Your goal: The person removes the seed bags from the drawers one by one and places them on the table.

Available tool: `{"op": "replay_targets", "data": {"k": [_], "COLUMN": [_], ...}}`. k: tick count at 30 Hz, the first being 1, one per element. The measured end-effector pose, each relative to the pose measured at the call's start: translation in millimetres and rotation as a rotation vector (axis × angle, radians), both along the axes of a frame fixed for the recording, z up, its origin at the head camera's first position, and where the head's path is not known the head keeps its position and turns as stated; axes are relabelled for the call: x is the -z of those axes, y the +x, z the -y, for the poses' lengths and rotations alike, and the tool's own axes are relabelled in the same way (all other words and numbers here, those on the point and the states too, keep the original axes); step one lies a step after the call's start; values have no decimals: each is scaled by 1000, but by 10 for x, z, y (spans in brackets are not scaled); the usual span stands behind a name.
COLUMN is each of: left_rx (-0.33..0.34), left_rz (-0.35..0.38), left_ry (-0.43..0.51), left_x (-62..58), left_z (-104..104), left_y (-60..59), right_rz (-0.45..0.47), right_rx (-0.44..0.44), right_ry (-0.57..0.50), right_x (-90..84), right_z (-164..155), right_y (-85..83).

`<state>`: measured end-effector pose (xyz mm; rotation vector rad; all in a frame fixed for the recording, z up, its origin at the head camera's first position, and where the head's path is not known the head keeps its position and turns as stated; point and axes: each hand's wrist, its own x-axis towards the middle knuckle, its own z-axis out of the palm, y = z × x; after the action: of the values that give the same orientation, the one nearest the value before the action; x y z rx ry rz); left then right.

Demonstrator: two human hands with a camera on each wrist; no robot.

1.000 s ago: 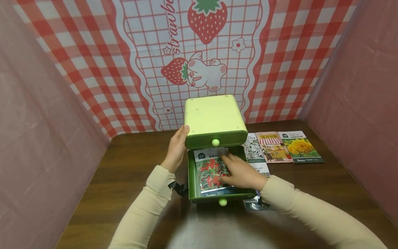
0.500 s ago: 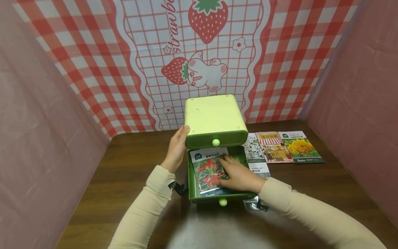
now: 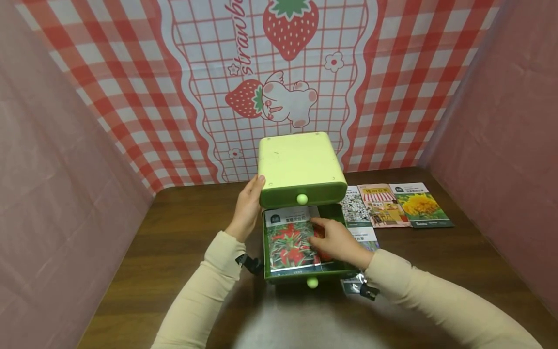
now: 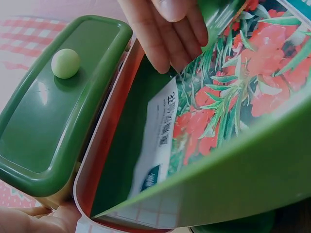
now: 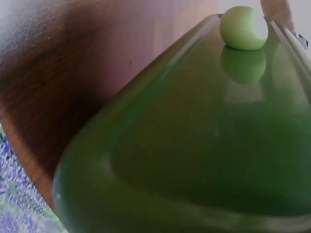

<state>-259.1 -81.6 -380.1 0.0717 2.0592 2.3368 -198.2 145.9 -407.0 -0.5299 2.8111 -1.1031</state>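
A small green two-drawer cabinet [image 3: 301, 162] stands on the table, its lower drawer [image 3: 267, 252] pulled out. My left hand [image 3: 247, 208] rests against the cabinet's left side near the front corner. Inside the drawer lies a seed packet [image 3: 287, 242] with red flowers, overlapping another red-flowered packet [image 3: 324, 255] on its right. My right hand [image 3: 342, 242] reaches into the drawer, thumb and fingertips right at the first packet's right edge. In the left wrist view, the fingers of this right hand [image 4: 167, 36] extend loosely beside the packet. The right wrist view shows mostly the drawer front [image 5: 194, 136] and its round knob [image 5: 243, 28].
To the right of the cabinet lie a white-flower packet [image 3: 355, 208], a pink shop-picture packet [image 3: 383, 208] and a yellow-flower packet [image 3: 420, 208]. A lavender packet [image 3: 365, 235] lies partly behind the right forearm. A checked strawberry cloth [image 3: 126, 97] hangs behind the wooden table [image 3: 174, 261].
The red-flower packet has shifted left and straightened within the drawer, uncovering the packet on its right. My right hand has drawn back from over it to its right edge. The left hand stays put.
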Motion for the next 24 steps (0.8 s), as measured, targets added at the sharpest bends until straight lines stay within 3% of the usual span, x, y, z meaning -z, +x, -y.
{"op": "replay_targets", "data": {"k": [7,24], "left_rx": [-4,-17], "left_rz": [-4,8], "left_ry": [0,-60], "left_x": [2,13], "left_z": [-7,-2], "left_y": [-1,-5], "right_rz": [181,425], "right_rx": [23,81], "right_ry": [-232,-439], "right_x": [-27,-42], "right_z": [-39,-39], "right_y": [-46,-78]}}
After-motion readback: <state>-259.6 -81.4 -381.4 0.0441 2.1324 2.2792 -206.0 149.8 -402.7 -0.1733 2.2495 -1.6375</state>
